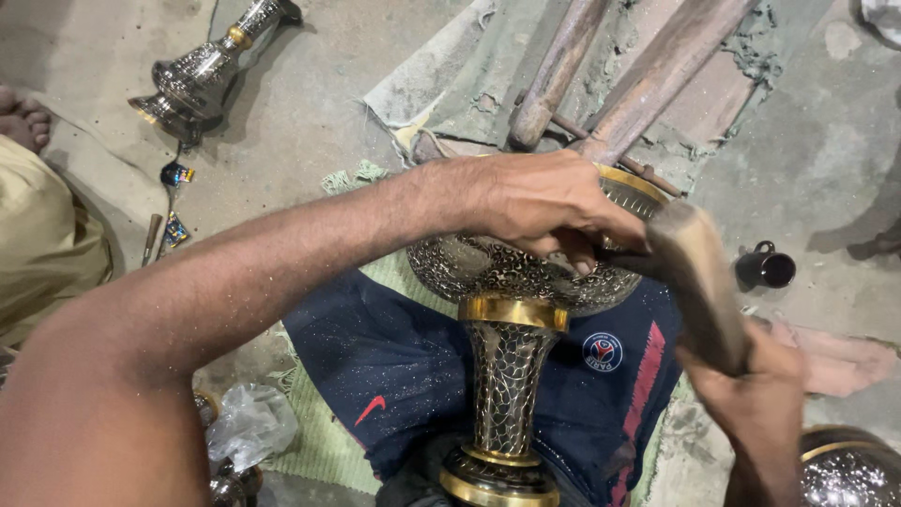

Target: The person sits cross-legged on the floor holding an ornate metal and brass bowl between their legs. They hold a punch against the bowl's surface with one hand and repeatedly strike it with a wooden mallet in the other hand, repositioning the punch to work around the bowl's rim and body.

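Across my lap lies the vase [511, 371]; my left hand [544, 202] clamps its bowl, pinning it steady, while my right hand [755, 385] grips the mallet [699, 282] beside it.

The big vase [511, 361] is dark metal covered in a silvery crackle-like engraved pattern, with shiny gold bands at the neck and foot. Under it there's a navy cloth [394, 366] with a red stripe and small red mark, lying on a pale green mat [314, 441]. The mallet [699, 282] is plain brown wood, and the little cup [765, 268] is black.
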